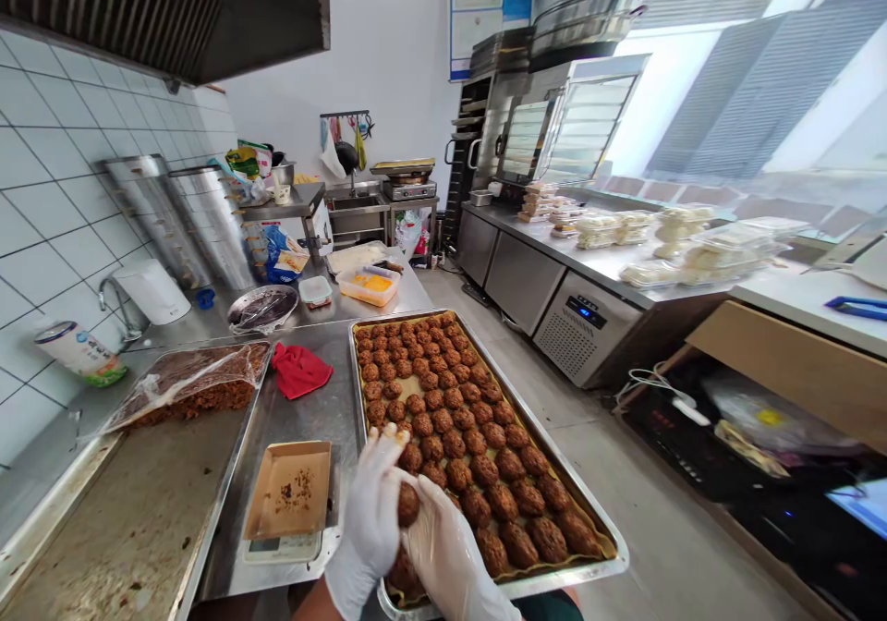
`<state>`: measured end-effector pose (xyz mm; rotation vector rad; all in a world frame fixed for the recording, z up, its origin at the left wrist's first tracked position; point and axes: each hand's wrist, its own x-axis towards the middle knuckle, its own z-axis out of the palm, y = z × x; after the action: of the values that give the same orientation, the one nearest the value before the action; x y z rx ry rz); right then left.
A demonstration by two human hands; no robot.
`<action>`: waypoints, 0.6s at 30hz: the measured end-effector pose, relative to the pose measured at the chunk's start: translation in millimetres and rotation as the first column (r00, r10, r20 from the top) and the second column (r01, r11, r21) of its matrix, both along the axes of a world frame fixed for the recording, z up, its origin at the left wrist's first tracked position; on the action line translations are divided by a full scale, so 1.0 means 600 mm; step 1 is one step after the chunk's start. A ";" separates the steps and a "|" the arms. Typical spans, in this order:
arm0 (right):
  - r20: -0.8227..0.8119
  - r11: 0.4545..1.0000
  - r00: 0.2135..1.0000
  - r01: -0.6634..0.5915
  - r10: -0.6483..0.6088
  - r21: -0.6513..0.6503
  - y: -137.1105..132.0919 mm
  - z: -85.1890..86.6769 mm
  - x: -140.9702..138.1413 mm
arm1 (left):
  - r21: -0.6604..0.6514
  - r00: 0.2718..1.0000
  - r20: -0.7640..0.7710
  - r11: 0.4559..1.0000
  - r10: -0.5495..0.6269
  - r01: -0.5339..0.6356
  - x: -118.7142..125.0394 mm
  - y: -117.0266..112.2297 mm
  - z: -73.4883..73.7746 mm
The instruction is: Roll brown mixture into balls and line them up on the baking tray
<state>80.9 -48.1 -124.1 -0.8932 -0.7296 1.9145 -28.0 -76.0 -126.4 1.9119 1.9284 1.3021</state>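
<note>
Steel counter (305, 418) runs under everything I am working over, and reading from the left I see a big shallow tray (139, 519) that is nearly scraped bare, with only a block of brown mixture (198, 390) left at its far end under loose plastic film. Just right of that lies a red cloth (297, 370), and nearer to me a small scale (287, 501) carries a tan paper tray with a few brown crumbs on it. Next come my hands, both in thin white gloves: my left hand (370, 510) and my right hand (447, 556) are cupped against each other around one brown ball (408, 503), fingers curled close and pressing it between them, right over the near left corner of the baking tray (554, 459). That tray sits on paper lining and is almost packed with rows of shaped balls (450, 418) from the far edge down to the near one. I judge the shaping to be mostly done: the only open patches I can see are a pale gap on the left side partway up and the corner beneath my hands, and the leftover mixture on the far tray looks like what remains to portion
</note>
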 end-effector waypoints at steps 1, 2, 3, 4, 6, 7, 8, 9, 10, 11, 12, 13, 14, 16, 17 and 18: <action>-0.090 0.994 0.994 -0.063 0.055 -0.090 0.012 0.004 0.012 | -0.011 0.994 0.099 0.999 0.033 -0.032 -0.013 -0.001 0.003; -0.182 0.979 0.980 -0.112 0.080 -0.173 0.023 0.010 0.024 | -0.036 0.985 0.168 0.999 0.045 -0.039 -0.025 -0.005 0.007; -0.257 0.960 0.963 -0.147 0.084 -0.238 0.031 0.016 0.033 | -0.073 0.982 0.189 0.997 0.023 -0.010 -0.034 -0.011 0.009; -0.304 0.948 0.949 -0.168 0.081 -0.272 0.036 0.021 0.039 | -0.118 0.984 0.175 0.992 -0.028 0.049 -0.040 -0.018 0.010; -0.335 0.950 0.937 -0.190 0.100 -0.247 0.038 0.030 0.044 | -0.238 0.982 0.110 0.955 -0.154 0.176 -0.042 -0.031 0.009; -0.344 0.953 0.932 -0.203 0.118 -0.223 0.037 0.033 0.043 | -0.293 0.976 0.079 0.931 -0.202 0.217 -0.039 -0.036 0.006; -0.348 0.955 0.928 -0.216 0.135 -0.205 0.035 0.035 0.041 | -0.334 0.973 0.053 0.914 -0.224 0.229 -0.034 -0.038 0.002; -0.349 0.954 0.926 -0.225 0.147 -0.196 0.033 0.037 0.040 | -0.362 0.975 0.034 0.906 -0.221 0.218 -0.029 -0.037 -0.002; -0.345 0.953 0.925 -0.236 0.159 -0.193 0.030 0.037 0.039 | -0.377 0.980 0.021 0.906 -0.200 0.193 -0.025 -0.034 -0.007; -0.335 0.950 0.927 -0.246 0.171 -0.195 0.028 0.036 0.040 | -0.383 0.985 0.013 0.909 -0.170 0.162 -0.021 -0.030 -0.012; -0.321 0.948 0.930 -0.251 0.180 -0.195 0.026 0.033 0.042 | -0.380 0.991 0.007 0.916 -0.137 0.130 -0.018 -0.025 -0.015; -0.310 0.949 0.933 -0.252 0.185 -0.191 0.024 0.030 0.045 | -0.373 0.994 0.002 0.922 -0.111 0.104 -0.015 -0.020 -0.017; -0.299 0.952 0.936 -0.246 0.184 -0.184 0.023 0.026 0.049 | -0.367 0.995 -0.005 0.926 -0.098 0.089 -0.013 -0.015 -0.018; -0.273 0.957 0.945 -0.231 0.178 -0.175 0.025 0.016 0.058 | -0.368 0.993 -0.025 0.925 -0.114 0.096 -0.011 -0.004 -0.015; -0.262 0.956 0.946 -0.240 0.192 -0.169 0.029 0.011 0.063 | -0.377 0.990 -0.037 0.920 -0.133 0.109 -0.011 0.003 -0.012; -0.239 0.953 0.945 -0.263 0.224 -0.147 0.038 0.007 0.068 | -0.390 0.987 -0.046 0.913 -0.151 0.121 -0.011 0.013 -0.008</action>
<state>121.7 -25.6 -119.7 -0.7055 -0.5633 2.2868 -34.8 -68.3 -131.3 1.8704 1.8722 0.7499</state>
